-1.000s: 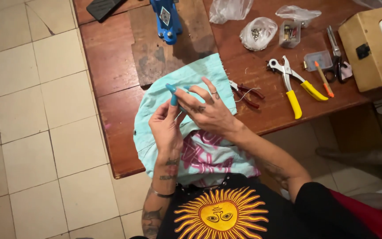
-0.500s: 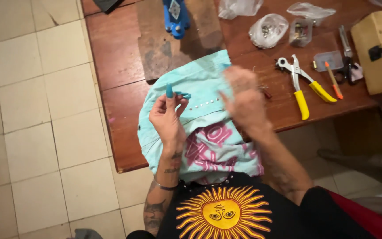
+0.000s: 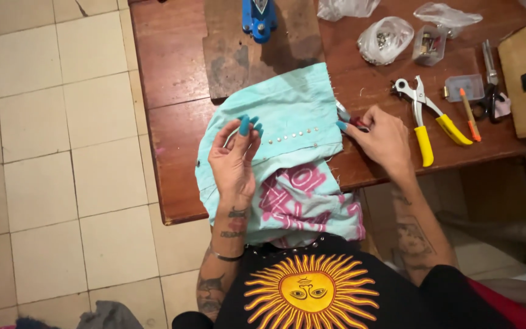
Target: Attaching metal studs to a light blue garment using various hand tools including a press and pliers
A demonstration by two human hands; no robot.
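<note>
Head view is showing the left hand (image 3: 234, 159) pinching the soft, floppy turquoise garment (image 3: 287, 116) by its studded edge while the right hand (image 3: 380, 139) is closing fingertips on small red-handled pliers (image 3: 357, 122), probably light and rigid.

- One view only: head camera, worn on you, looking steeply down.
- Close range; your torso fills the bottom edge.
- Covers the wooden table (image 3: 171, 116) ahead and tiled floor (image 3: 50, 152) leftward.
</note>
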